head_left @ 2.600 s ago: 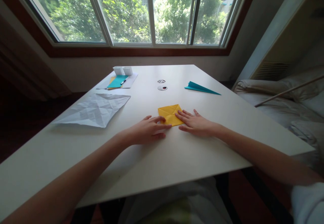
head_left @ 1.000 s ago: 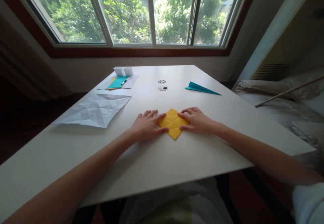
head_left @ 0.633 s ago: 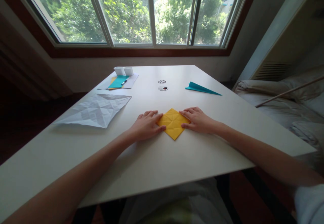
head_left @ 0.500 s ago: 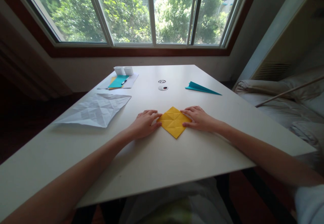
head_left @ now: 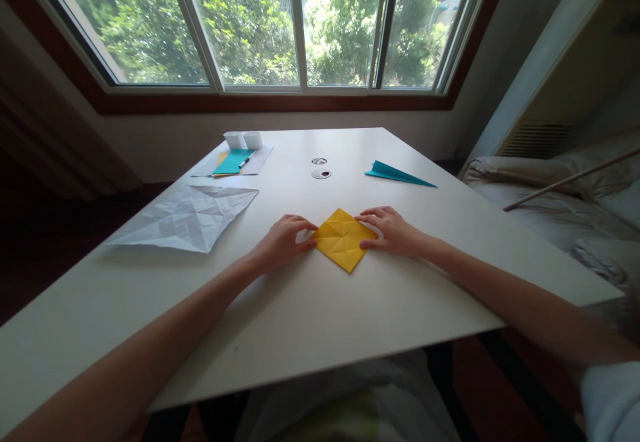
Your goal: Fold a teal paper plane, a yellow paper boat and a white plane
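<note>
The yellow paper (head_left: 344, 239) lay flat on the white bench (head_left: 350, 309) in front of me, turned like a diamond with one corner pointing toward me, its creases showing. My left hand (head_left: 281, 242) rested at its left corner, fingers curled loosely, fingertips touching the edge and gripping nothing. My right hand (head_left: 393, 231) sat at the right corner, fingers stretched out fairly flat, the tips on the paper's upper right edge, thumb near the corner; it too held nothing, only pressed lightly. Both forearms reached in from the near edge of the bench.

To my left, well apart from the yellow sheet, a large creased white sheet (head_left: 187, 217) lay spread open. Farther back on that side a teal sheet (head_left: 232, 161) lay on some papers with a pen (head_left: 244, 161) beside it and two small white boxes (head_left: 243, 139) behind. A teal paper plane (head_left: 397, 173) lay off to the right, and two small round caps (head_left: 320, 167) sat near the middle of the bench
</note>
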The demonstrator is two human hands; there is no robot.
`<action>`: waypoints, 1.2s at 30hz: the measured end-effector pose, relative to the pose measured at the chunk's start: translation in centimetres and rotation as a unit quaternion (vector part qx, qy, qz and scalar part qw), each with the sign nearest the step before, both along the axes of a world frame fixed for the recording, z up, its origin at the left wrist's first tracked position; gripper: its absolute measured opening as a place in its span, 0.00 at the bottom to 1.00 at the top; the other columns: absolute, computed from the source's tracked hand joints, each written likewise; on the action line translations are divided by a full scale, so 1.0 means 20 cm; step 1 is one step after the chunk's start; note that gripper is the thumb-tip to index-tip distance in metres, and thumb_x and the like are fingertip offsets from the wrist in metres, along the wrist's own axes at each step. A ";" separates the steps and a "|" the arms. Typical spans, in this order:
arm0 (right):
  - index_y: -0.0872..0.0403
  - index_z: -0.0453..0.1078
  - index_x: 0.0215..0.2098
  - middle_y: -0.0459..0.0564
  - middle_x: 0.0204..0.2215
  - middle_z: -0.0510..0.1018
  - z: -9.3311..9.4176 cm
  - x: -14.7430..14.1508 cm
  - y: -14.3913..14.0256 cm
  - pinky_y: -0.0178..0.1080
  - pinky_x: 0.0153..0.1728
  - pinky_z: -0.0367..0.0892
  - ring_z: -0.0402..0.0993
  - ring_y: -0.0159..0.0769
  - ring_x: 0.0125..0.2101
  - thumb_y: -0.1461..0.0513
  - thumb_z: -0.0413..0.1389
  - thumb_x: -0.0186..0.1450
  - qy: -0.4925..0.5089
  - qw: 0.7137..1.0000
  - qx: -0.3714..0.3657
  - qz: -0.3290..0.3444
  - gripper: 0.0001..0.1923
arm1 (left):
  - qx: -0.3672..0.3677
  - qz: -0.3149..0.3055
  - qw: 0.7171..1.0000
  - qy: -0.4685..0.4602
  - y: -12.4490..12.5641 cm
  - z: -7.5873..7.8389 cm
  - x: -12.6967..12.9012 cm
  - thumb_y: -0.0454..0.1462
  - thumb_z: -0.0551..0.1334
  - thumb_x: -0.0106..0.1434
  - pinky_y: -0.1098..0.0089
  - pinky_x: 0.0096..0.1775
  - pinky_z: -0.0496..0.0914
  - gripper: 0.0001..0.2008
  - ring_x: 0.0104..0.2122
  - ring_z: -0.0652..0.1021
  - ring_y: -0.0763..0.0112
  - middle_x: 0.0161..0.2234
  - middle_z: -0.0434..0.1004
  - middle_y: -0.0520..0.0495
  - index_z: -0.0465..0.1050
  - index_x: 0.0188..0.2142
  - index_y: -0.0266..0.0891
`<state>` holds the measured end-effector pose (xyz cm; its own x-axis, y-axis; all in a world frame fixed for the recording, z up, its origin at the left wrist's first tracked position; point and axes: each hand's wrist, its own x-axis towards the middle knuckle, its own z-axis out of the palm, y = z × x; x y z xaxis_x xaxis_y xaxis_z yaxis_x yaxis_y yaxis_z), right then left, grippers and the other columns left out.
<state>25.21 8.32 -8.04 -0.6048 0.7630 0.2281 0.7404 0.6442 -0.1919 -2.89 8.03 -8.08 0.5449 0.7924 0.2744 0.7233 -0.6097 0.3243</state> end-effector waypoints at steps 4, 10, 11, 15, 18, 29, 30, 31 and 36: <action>0.51 0.62 0.55 0.54 0.52 0.67 0.01 0.00 -0.01 0.51 0.53 0.54 0.59 0.47 0.52 0.47 0.53 0.58 0.009 1.000 0.000 -0.007 0.30 | 0.017 0.003 1.000 -0.004 -0.01 0.00 0.00 0.43 0.60 0.57 0.60 0.46 0.66 0.12 0.44 0.71 0.61 0.41 0.75 0.46 0.73 0.39 0.43; 0.52 0.60 0.52 0.54 0.50 0.68 -0.01 0.00 0.00 0.50 0.51 0.58 0.62 0.45 0.50 0.49 0.56 0.55 0.072 0.997 -0.035 -0.006 0.30 | 0.017 -0.023 0.999 -0.016 -0.02 0.01 0.02 0.42 0.59 0.58 0.62 0.45 0.66 0.07 0.41 0.72 0.63 0.37 0.74 0.47 0.72 0.32 0.41; 0.52 0.59 0.52 0.54 0.50 0.68 -0.01 0.00 0.00 0.50 0.50 0.58 0.63 0.45 0.50 0.49 0.57 0.55 0.080 0.996 -0.036 -0.004 0.30 | 0.017 -0.029 0.999 -0.016 -0.02 0.01 0.02 0.41 0.59 0.58 0.62 0.45 0.65 0.07 0.41 0.72 0.64 0.37 0.74 0.47 0.72 0.32 0.41; 0.52 0.63 0.47 0.54 0.47 0.70 0.01 -0.01 -0.01 0.49 0.49 0.60 0.64 0.44 0.48 0.51 0.57 0.56 0.083 0.996 -0.031 0.018 0.24 | 0.021 -0.052 0.998 -0.010 -0.02 0.01 0.02 0.41 0.58 0.59 0.62 0.46 0.65 0.07 0.42 0.72 0.64 0.38 0.75 0.46 0.74 0.32 0.42; 0.52 0.67 0.41 0.53 0.41 0.73 0.04 -0.01 -0.02 0.44 0.45 0.64 0.67 0.41 0.43 0.55 0.55 0.59 0.081 0.994 -0.033 0.064 0.14 | 0.029 -0.081 0.996 0.019 -0.03 0.03 0.00 0.38 0.57 0.60 0.62 0.47 0.64 0.08 0.44 0.71 0.63 0.38 0.75 0.46 0.75 0.34 0.44; 0.52 0.73 0.41 0.51 0.39 0.76 0.07 0.02 -0.05 0.41 0.45 0.64 0.68 0.37 0.42 0.65 0.46 0.63 0.000 0.990 -0.002 0.141 0.15 | 0.087 -0.131 0.976 0.148 -0.12 0.10 0.05 0.29 0.52 0.60 0.58 0.49 0.62 0.15 0.49 0.67 0.60 0.44 0.72 0.45 0.71 0.43 0.42; 0.52 0.73 0.41 0.51 0.39 0.76 0.07 0.01 -0.06 0.42 0.45 0.63 0.68 0.38 0.41 0.64 0.45 0.64 -0.009 0.991 0.010 0.135 0.15 | 0.084 -0.137 0.976 0.145 -0.14 0.10 0.07 0.31 0.51 0.61 0.59 0.49 0.62 0.15 0.49 0.67 0.60 0.45 0.72 0.44 0.70 0.45 0.41; 0.52 0.73 0.41 0.51 0.38 0.76 0.07 -0.01 -0.07 0.42 0.45 0.63 0.68 0.38 0.40 0.63 0.45 0.65 -0.016 0.991 0.021 0.129 0.15 | 0.076 -0.147 0.976 0.141 -0.16 0.10 0.10 0.32 0.50 0.63 0.60 0.49 0.62 0.14 0.50 0.67 0.61 0.46 0.71 0.44 0.69 0.46 0.41; 0.52 0.71 0.45 0.53 0.41 0.75 0.05 -0.07 -0.11 0.45 0.46 0.61 0.68 0.41 0.42 0.58 0.48 0.65 -0.035 0.993 0.054 0.096 0.15 | 0.045 -0.185 0.972 0.135 -0.24 0.09 0.18 0.38 0.50 0.66 0.60 0.50 0.62 0.15 0.49 0.68 0.62 0.51 0.68 0.43 0.64 0.51 0.43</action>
